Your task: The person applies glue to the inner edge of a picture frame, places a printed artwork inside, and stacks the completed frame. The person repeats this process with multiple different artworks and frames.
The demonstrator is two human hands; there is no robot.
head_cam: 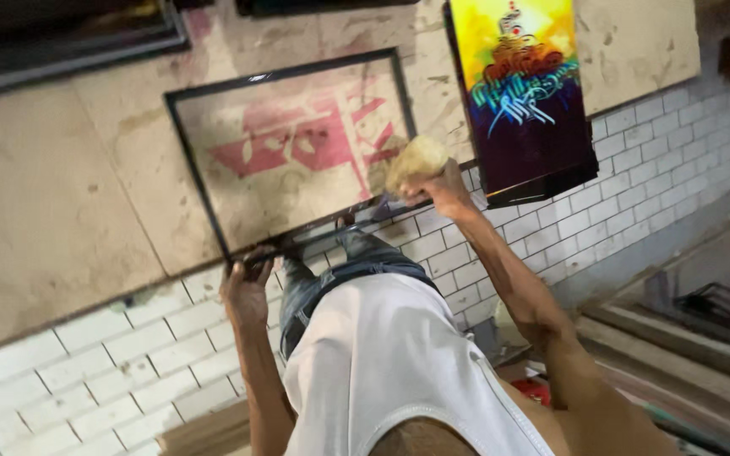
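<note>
Head view: a black-framed glass pane point(285, 152) leans on the floor, just left of a colourful painting point(521, 93).
Left hand point(247, 291): closed on the frame's near edge, steadying it.
Right hand point(441, 187): clutching a wadded cloth point(416, 160), perhaps a sponge, against the glass.
Risk: pressing hard could tip the pane or crack it.

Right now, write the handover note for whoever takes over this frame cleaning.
Left hand: grips the lower edge of the black glazed frame, steadying it on the floor.
Right hand: presses a wadded yellowish cloth against the glass at its right side.
Nearby: a colourful painting leans on the white tiled wall.
Done: cannot tell how much glass is wiped.
Left: probably the rest of the pane.
</note>
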